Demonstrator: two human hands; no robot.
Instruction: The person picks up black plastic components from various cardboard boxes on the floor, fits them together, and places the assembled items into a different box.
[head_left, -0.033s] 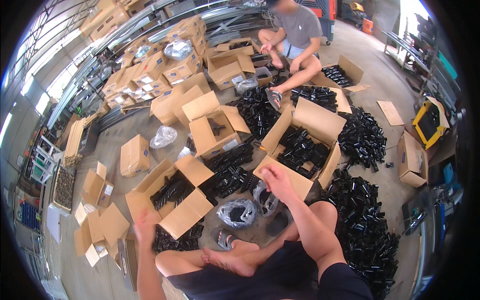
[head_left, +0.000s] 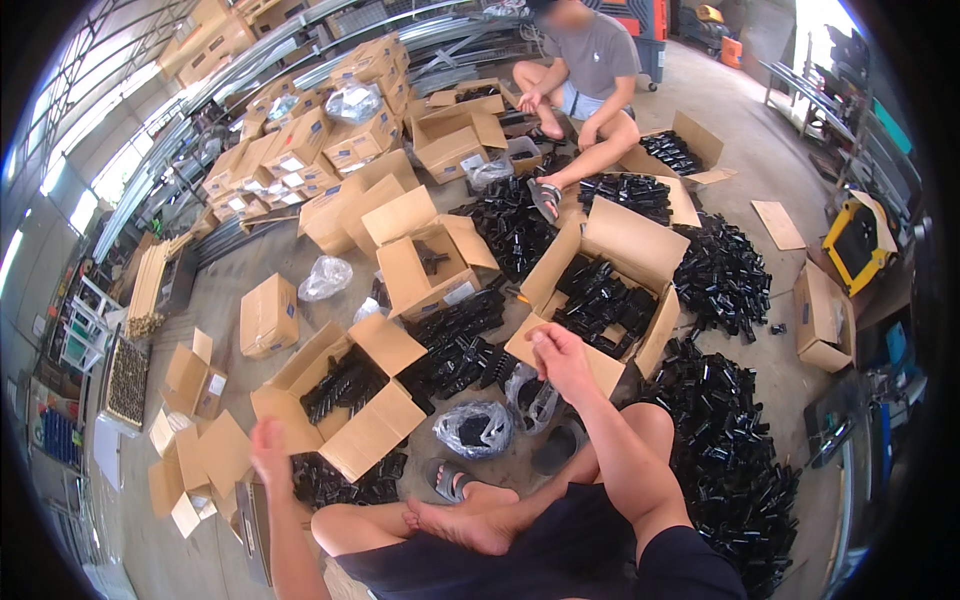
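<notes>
My right hand [head_left: 562, 360] hangs over the near flap of an open cardboard box [head_left: 655, 355] filled with black plastic parts [head_left: 605, 300]. Its fingers are curled together, and whatever may be between them is too small to make out. My left hand [head_left: 268, 452] is raised beside the left edge of another open cardboard box [head_left: 378, 440], which holds more black parts [head_left: 343, 385]. Blur hides how the left fingers are set. Between the two boxes lies a heap of loose black parts [head_left: 450, 350], with a clear plastic bag [head_left: 473, 428] nearer my feet.
Large heaps of black parts [head_left: 725, 460] spread along my right side. A co-worker [head_left: 590, 60] sits cross-legged at the far side among open boxes. Closed cartons [head_left: 300, 140] are stacked at the back left. A sandal [head_left: 447, 478] lies by my foot.
My left hand has shifted slightly to the left, away from the box edge. The right hand stays over the flap, nearly unmoved.
</notes>
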